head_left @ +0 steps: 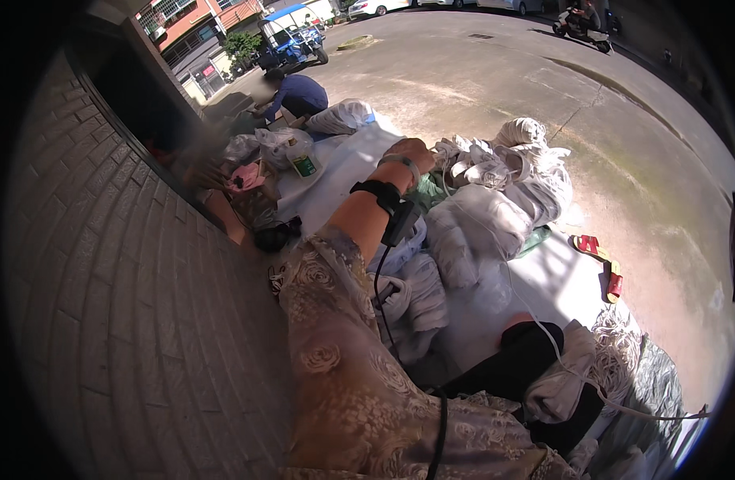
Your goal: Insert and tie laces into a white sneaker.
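My left hand (pixel 410 152) reaches forward with a watch and a black strapped device at the wrist. Its fingers are curled at the edge of a tangled heap of white cord (pixel 473 164), with a strand running down from them. That loose white cord (pixel 535 320) crosses a plastic-wrapped white bundle (pixel 491 216), passes over my black trouser leg (pixel 503 360) and trails off right. Below my wrist, more white bundles (pixel 422 292) lie close together. The fingertips are partly hidden behind the hand. My right hand cannot be made out.
A brick wall (pixel 103 280) rises on the left. Red sandals (pixel 603 260) sit beside the white sheet (pixel 555 276). Ahead, a person in blue (pixel 299 96) crouches near plastic bags (pixel 283 144). A blue three-wheeler (pixel 291 40) and a scooter with rider (pixel 583 32) are farther off.
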`<state>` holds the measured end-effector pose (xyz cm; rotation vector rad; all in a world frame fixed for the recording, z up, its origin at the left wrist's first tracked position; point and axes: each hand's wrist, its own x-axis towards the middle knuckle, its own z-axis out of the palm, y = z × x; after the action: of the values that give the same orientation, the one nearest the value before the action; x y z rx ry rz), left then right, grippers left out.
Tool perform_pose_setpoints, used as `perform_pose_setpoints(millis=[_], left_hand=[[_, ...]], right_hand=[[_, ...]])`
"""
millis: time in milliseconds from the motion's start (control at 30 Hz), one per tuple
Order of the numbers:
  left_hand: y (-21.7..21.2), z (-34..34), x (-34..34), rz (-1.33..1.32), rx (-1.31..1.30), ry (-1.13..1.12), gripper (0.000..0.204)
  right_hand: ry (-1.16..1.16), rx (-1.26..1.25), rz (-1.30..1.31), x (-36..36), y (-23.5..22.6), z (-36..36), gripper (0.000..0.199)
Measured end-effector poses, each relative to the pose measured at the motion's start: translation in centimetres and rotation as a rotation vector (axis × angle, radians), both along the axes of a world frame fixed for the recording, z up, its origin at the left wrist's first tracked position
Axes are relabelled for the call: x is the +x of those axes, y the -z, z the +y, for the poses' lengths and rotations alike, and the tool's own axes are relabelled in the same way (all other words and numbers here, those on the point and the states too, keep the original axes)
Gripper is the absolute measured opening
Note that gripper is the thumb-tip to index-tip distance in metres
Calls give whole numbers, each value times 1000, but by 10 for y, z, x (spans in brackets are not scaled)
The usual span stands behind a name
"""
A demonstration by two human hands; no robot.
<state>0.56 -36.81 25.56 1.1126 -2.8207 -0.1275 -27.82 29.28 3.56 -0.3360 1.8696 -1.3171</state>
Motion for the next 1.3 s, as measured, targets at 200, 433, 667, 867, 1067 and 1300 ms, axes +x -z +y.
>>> perform_pose_setpoints(millis=[200, 433, 667, 867, 1067, 1300], left_hand=[[132, 167, 15, -911, 974, 473, 25], [191, 291, -14, -127, 1486, 734, 26], [200, 393, -46, 264, 693, 1484, 12], [182, 422, -41, 198, 549, 1557, 8], [193, 433, -49, 157, 502, 1574, 9], [166, 406, -90, 208, 1291, 1143, 12]], right_hand=[[287, 83, -276, 123, 31, 137, 15], [579, -207, -561, 244, -28, -44, 13], [726, -275, -415, 238, -7, -41, 10], [785, -371, -385, 225, -6, -48, 10], [779, -546, -459, 217, -4, -44, 9], [599, -679, -216, 135, -91, 12, 15]])
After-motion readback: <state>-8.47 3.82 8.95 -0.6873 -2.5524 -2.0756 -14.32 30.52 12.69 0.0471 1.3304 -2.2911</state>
